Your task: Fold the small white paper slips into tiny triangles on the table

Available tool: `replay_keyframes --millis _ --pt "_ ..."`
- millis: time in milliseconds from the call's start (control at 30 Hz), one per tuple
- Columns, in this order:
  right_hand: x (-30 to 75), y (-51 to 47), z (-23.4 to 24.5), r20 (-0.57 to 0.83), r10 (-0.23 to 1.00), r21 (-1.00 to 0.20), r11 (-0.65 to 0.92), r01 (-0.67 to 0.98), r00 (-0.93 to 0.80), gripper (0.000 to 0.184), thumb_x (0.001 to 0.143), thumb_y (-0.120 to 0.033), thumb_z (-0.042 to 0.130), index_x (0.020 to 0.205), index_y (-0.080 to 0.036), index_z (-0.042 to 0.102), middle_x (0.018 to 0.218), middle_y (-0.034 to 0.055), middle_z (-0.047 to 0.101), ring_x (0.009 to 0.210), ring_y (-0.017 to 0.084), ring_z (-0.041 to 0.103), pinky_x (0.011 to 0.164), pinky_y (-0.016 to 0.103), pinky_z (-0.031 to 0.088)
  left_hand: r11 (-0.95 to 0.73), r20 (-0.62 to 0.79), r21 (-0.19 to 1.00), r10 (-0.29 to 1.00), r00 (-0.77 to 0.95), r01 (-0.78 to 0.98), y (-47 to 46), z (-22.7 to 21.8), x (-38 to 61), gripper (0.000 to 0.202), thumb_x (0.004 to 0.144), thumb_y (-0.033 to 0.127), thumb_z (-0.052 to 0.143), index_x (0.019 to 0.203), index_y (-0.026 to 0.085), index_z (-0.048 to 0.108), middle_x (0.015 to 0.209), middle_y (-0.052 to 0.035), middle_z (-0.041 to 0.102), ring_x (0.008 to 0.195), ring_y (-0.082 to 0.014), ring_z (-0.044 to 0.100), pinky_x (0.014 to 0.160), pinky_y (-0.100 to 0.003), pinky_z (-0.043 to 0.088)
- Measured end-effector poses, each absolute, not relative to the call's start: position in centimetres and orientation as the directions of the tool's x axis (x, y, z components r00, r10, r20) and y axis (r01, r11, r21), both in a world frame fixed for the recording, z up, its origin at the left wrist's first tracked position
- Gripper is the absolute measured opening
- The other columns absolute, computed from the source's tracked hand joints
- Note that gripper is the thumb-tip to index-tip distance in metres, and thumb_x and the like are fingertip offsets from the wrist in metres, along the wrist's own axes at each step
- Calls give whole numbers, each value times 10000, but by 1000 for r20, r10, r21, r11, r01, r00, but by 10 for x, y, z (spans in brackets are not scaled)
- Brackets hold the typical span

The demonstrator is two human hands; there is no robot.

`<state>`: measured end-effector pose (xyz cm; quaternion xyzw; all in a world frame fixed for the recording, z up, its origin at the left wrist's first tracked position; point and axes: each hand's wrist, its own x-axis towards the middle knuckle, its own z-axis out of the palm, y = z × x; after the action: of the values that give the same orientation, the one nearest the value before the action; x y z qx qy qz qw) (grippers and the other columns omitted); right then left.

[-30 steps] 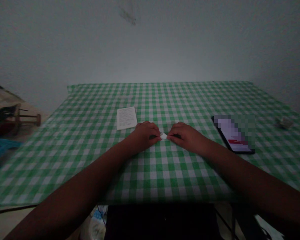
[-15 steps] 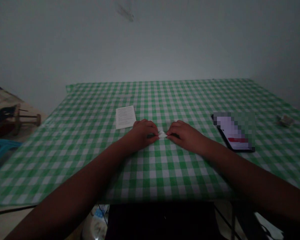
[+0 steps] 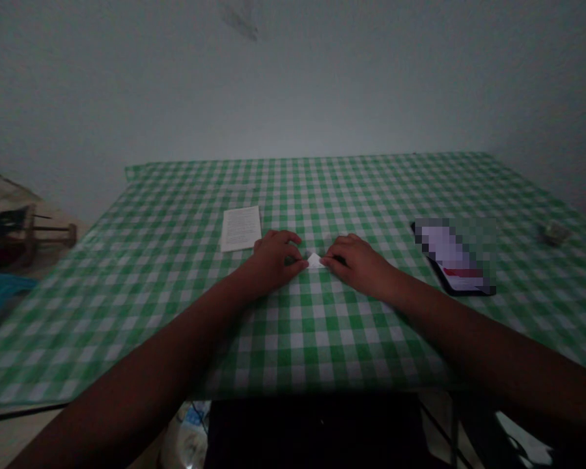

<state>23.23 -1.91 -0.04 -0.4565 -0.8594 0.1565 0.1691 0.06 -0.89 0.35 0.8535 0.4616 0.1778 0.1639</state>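
Note:
A small white piece of folded paper [image 3: 314, 261], roughly triangular with its point facing away from me, is between my hands just above or on the checked tablecloth. My left hand [image 3: 277, 258] pinches its left corner between thumb and index finger, the other fingers curled loosely above. On the opposite side, my right hand [image 3: 354, 258] grips the right corner in a pinch, its fingers bent together. The fingertips cover both ends of the paper. Whether its underside touches the cloth I cannot tell.
A printed white sheet or booklet [image 3: 241, 228] lies beyond my left hand. To the right rests a phone [image 3: 461, 277], its screen partly blurred out. A small dim object [image 3: 554, 232] sits near the right edge. The green-and-white tablecloth [image 3: 293, 339] reaches back to the wall.
The paper's shape now shows as a clearer triangle. My left fingers have lifted and spread slightly, while the right fingers have shifted a little left along the paper.

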Motion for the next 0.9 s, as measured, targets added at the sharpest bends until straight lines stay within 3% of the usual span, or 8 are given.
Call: replay_keyframes --millis 367,600,900 --pt "224 -23 -5 189 892 -440 450 777 -410 200 922 -342 611 778 -204 624 829 59 630 840 224 572 800 384 426 -455 169 423 889 425 784 -16 1 11 122 829 306 715 754 211 712 1275 -60 632 1214 -307 510 989 -546 410" --pt "223 -25 -6 224 873 -425 487 763 -433 90 914 -295 598 909 -212 632 885 51 629 883 224 569 817 372 404 -492 184 389 870 458 779 -19 3 12 151 850 272 688 998 254 708 1252 -60 618 1184 -288 511 973 -507 404" --pt "222 -28 -6 243 833 -354 553 754 -498 203 975 -301 538 1024 -208 712 984 81 656 963 234 583 826 369 413 -518 183 311 856 484 797 -24 5 13 219 893 294 648 1094 316 734 1292 -58 606 1193 -296 510 954 -508 393"
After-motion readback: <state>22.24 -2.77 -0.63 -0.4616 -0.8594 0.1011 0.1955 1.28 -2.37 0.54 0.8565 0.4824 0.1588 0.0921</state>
